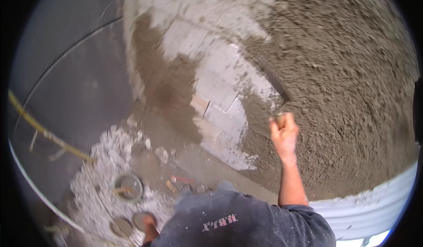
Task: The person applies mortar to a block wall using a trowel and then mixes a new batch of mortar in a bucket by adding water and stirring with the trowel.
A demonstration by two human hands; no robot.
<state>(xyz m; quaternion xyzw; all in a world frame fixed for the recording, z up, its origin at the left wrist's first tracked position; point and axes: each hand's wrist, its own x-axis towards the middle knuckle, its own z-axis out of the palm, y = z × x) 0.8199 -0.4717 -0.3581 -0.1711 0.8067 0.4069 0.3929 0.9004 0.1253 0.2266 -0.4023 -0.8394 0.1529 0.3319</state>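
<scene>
Head view: the right hand [284, 134] is raised against the wall [352, 70], fingers closed around the handle of a plastering trowel [273, 79]. The trowel's blade runs from the fist toward about eleven o'clock, long axis slanting up-left, its face laid against the wet plaster [335, 115] at the border with the bare blocks [216, 88]. The still-uncovered patch of blocks lies at roughly ten o'clock from the hand, just past the blade's far end; rough fresh plaster fills everything from twelve round to five o'clock.

The left hand [150, 224] is down at seven o'clock, well apart from the wall, low near the floor beside a small round pan [129, 187] holding a tool. Whether it is open or gripping something I cannot tell; it is partly hidden by the dark shirt [238, 225]. The right hand is clearly the nearer one to the bare blocks.
</scene>
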